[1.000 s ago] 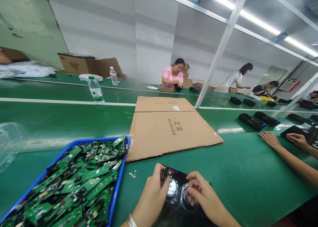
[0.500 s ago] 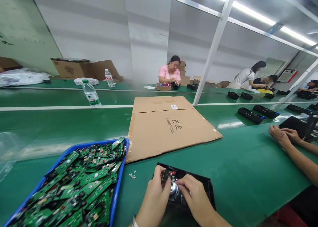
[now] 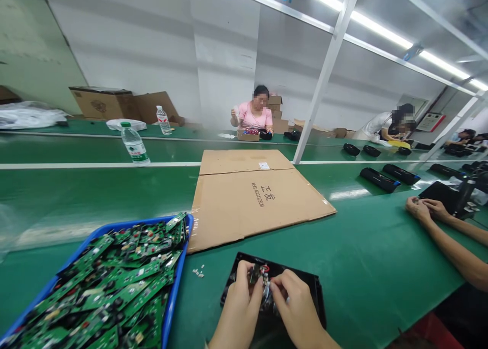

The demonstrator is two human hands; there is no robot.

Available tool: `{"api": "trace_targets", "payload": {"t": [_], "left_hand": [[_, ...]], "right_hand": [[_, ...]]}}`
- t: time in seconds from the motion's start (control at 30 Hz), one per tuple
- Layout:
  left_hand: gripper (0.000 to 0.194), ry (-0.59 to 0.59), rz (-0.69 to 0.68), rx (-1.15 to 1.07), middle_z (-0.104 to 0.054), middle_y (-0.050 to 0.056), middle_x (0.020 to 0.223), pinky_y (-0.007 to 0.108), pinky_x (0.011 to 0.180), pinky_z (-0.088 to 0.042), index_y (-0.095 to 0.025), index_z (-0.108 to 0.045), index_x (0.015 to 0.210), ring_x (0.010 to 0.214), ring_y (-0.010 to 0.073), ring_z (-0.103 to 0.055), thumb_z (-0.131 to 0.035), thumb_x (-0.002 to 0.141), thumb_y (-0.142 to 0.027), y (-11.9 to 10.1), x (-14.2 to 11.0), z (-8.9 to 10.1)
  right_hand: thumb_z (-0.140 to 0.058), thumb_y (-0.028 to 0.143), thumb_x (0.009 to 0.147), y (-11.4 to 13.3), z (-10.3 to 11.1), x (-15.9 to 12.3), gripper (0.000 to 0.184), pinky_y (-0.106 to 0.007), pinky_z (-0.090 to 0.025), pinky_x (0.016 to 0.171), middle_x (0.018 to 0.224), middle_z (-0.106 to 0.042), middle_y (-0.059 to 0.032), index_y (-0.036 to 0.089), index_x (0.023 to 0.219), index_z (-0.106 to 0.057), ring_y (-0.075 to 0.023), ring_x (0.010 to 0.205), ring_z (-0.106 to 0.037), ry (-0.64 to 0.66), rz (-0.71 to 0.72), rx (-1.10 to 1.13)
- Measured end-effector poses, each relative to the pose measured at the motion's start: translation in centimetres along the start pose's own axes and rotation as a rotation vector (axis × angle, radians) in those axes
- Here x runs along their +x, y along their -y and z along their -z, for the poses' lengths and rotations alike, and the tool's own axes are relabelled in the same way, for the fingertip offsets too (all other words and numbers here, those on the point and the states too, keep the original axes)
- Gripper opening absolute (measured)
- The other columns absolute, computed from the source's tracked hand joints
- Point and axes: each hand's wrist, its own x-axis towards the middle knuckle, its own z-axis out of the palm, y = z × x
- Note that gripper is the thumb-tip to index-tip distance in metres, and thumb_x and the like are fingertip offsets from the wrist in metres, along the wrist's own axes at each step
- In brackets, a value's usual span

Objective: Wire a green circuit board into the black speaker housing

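In front of me at the lower middle lies an open black plastic casing [image 3: 315,290] with loose wires and a shiny silvery part inside. My left hand [image 3: 242,300] is closed over the casing, its thumb and fingers gripping what looks like a circuit board [image 3: 254,273], seen mostly edge-on. A short red wire [image 3: 265,268] curves beside this board. My right hand [image 3: 296,303] pinches close to the board's right side; the small piece between its fingertips is largely hidden. To the left stands a blue tray [image 3: 176,293] heaped with green circuit boards [image 3: 125,283].
Small white bits [image 3: 198,272] lie by the tray. A flattened cardboard box [image 3: 244,201] covers the bench ahead, with a water bottle [image 3: 135,144] beyond its left. Black casings [image 3: 379,179] and a co-worker's hands [image 3: 427,209] are at right. A person in pink [image 3: 256,116] sits opposite.
The view has shifted slightly. My hands stay over the casing, fingertips still close together at the board. The person opposite has raised one hand.
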Motion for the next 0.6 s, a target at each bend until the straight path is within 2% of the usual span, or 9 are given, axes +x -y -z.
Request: {"api": "trace_targets", "payload": {"t": [0.3, 0.6], "left_hand": [[0.018, 0.013, -0.023, 0.006, -0.069, 0.007, 0.089, 0.036, 0.077, -0.051, -0.025, -0.048, 0.098, 0.089, 0.0281, -0.068, -0.043, 0.094, -0.042, 0.1, -0.3, 0.0], [0.019, -0.008, 0.000, 0.023, -0.068, 0.008, 0.090, 0.037, 0.079, -0.052, -0.025, -0.048, 0.096, 0.083, 0.0270, -0.066, -0.041, 0.092, -0.042, -0.5, -0.1, 0.2]], "right_hand": [[-0.030, 0.036, 0.100, 1.8, 1.1, 0.0, 0.034, -0.047, -0.051, 0.086, 0.097, -0.064, -0.0132, 0.030, 0.087, -0.060, -0.0278, 0.095, -0.062, 0.087, -0.059, -0.006], [-0.024, 0.033, 0.103, 2.1, 0.3, 0.2, 0.049, -0.050, -0.051, 0.086, 0.101, -0.066, -0.0168, 0.026, 0.097, -0.072, -0.0310, 0.097, -0.064, 0.114, -0.070, -0.252]]}}
